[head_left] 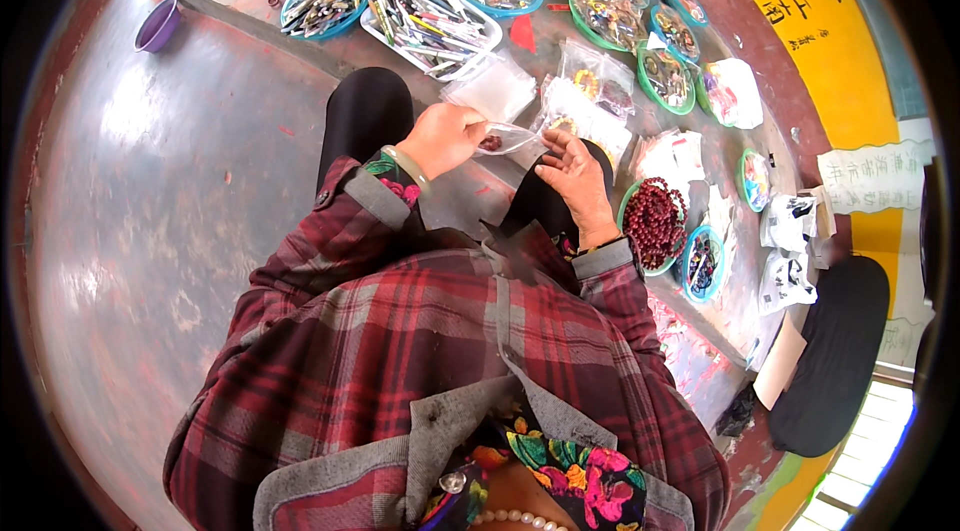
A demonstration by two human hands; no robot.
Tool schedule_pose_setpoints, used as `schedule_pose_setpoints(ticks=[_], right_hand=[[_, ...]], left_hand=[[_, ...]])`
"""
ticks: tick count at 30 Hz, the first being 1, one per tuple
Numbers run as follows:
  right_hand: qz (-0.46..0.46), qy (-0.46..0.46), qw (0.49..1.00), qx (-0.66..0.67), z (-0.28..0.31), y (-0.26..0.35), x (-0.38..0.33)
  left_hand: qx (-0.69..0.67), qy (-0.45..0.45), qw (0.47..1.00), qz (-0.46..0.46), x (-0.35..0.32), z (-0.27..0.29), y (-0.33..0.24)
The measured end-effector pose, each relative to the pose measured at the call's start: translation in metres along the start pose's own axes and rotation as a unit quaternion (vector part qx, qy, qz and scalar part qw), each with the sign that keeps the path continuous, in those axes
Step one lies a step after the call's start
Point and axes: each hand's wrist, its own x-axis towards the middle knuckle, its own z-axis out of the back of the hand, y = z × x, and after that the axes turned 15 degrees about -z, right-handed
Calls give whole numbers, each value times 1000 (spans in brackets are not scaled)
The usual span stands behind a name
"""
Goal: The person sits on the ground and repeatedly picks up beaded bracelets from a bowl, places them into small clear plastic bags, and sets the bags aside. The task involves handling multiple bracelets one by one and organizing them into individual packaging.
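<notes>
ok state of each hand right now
Left hand: closed, holding a small clear bag.
Right hand: loosely curled at the bag's right end, grip unclear.

Ok from my remote feed I'm getting dark red-and-grey plaid on the jacket (400,351), loud florals on the inner layer (590,486), deep red beads (655,221), a clear bag (515,139), purple basin (157,26) and yellow wall band (850,81).

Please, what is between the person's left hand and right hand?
In the head view, a clear plastic bag lies between the left hand and the right hand, with dark red contents near its left end.
</notes>
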Motion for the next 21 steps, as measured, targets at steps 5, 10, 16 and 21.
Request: schedule_pose_setpoints(ticks=[5, 10, 16, 21], right_hand=[[-15, 101, 995, 8, -9, 13, -5], [-71, 192, 976, 68, -18, 13, -9], [-122, 178, 950, 225, -31, 23, -21], [-162, 112, 922, 332, -31, 25, -17]], left_hand=[[-254, 62, 961, 92, 10, 42, -42], [-430, 21, 892, 137, 14, 61, -60], [-566, -88, 796, 196, 6, 48, -33], [-639, -60, 698, 317, -17, -3, -1]])
